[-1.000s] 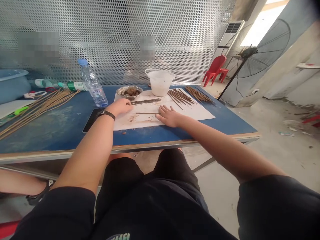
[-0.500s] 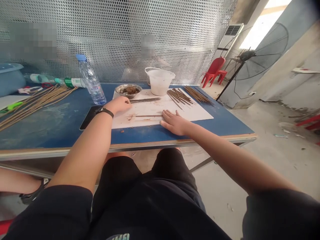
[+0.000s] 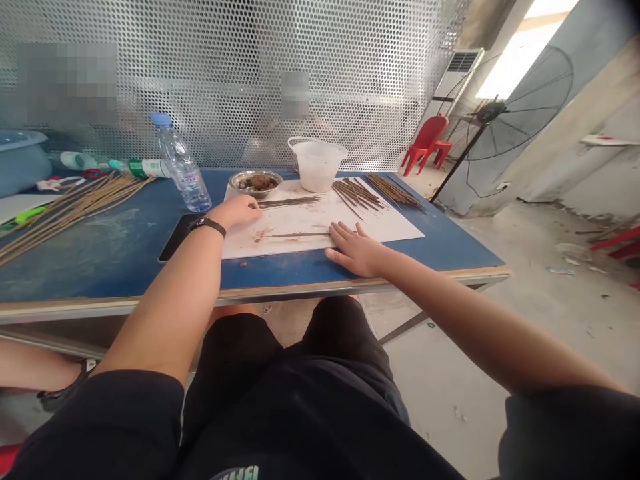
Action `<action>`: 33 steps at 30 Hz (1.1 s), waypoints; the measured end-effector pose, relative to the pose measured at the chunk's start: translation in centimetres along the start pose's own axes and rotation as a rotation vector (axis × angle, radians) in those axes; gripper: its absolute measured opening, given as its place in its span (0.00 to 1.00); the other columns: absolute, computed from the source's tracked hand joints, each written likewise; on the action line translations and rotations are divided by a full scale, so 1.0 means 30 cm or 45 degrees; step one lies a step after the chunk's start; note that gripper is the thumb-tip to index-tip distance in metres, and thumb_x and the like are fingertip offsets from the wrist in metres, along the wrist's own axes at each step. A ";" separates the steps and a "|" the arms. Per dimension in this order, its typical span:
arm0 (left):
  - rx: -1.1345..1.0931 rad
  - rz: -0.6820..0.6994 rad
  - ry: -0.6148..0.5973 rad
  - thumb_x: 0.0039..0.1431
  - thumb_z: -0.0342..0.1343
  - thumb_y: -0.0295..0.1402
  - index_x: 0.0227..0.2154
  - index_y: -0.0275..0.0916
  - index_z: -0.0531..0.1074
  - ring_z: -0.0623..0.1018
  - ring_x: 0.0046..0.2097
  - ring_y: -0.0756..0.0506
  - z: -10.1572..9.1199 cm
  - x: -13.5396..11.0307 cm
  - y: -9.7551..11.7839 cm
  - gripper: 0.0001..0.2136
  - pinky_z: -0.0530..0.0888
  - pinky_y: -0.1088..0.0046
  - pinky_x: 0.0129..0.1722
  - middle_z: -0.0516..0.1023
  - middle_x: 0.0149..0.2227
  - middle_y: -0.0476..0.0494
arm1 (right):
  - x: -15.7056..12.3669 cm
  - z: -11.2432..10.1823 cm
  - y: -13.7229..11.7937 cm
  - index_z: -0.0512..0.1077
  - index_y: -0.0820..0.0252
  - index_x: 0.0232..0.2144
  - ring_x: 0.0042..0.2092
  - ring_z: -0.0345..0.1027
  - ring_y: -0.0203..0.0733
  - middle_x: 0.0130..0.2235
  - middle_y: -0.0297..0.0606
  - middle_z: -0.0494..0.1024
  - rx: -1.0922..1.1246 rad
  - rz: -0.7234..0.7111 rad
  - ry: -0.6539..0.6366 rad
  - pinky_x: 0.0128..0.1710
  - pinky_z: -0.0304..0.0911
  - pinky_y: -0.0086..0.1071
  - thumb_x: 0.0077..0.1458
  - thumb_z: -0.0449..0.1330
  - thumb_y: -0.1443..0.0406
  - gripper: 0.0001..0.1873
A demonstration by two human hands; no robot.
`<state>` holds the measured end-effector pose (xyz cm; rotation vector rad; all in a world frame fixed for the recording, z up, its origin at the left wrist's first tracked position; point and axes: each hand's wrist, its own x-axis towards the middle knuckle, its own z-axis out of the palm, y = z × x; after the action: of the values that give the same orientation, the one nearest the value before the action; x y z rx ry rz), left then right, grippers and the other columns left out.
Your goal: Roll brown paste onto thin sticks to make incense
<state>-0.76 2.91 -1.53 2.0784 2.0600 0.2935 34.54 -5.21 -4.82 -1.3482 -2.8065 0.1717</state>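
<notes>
My right hand (image 3: 354, 249) lies flat with fingers spread, pressing the right end of a single brown incense stick (image 3: 300, 234) on the white board (image 3: 295, 250). My left hand (image 3: 239, 212) has its fingers pinched at the left ends of a small bundle of thin dark sticks (image 3: 290, 201); the fingertips are partly hidden. Just behind that bundle is a metal bowl (image 3: 233, 183) with a brown doughy lump (image 3: 261, 181) in it. More brown incense sticks (image 3: 356, 195) lie fanned out at the board's right side.
A white plastic bucket (image 3: 318, 167) stands at the back of the board. Left of it are an upright water bottle (image 3: 187, 170), a dark phone-like slab (image 3: 175, 241) and long tan strands (image 3: 75, 212). Another stick pile (image 3: 395, 190) lies right. Perforated metal (image 3: 225, 80) rises behind the blue table (image 3: 100, 260).
My right hand has slid slightly to the right along the single stick, still flat. My left hand stays by the bundle, with the view shifted a little.
</notes>
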 end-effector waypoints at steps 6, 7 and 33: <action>0.003 0.003 -0.015 0.54 0.63 0.49 0.38 0.46 0.79 0.82 0.41 0.36 0.008 0.017 -0.017 0.15 0.73 0.66 0.34 0.85 0.45 0.38 | -0.067 0.018 -0.008 0.45 0.73 0.77 0.79 0.32 0.64 0.78 0.57 0.42 0.023 0.003 0.004 0.75 0.31 0.65 0.65 0.29 0.34 0.58; 0.005 0.003 -0.012 0.55 0.62 0.49 0.38 0.46 0.79 0.82 0.41 0.36 0.008 0.017 -0.017 0.15 0.72 0.66 0.33 0.85 0.46 0.38 | -0.046 0.016 -0.001 0.45 0.73 0.77 0.79 0.32 0.64 0.78 0.57 0.42 0.024 0.015 0.008 0.75 0.32 0.66 0.65 0.29 0.34 0.57; 0.037 0.002 0.052 0.55 0.61 0.46 0.37 0.44 0.80 0.81 0.40 0.38 0.006 0.011 -0.017 0.13 0.71 0.68 0.33 0.85 0.41 0.41 | -0.012 0.002 0.063 0.50 0.67 0.77 0.78 0.34 0.69 0.78 0.55 0.47 0.054 0.098 0.070 0.73 0.34 0.72 0.67 0.30 0.36 0.52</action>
<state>-1.20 3.25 -1.85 2.1081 2.0975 0.3105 36.24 -4.33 -5.08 -1.4294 -2.6927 0.1911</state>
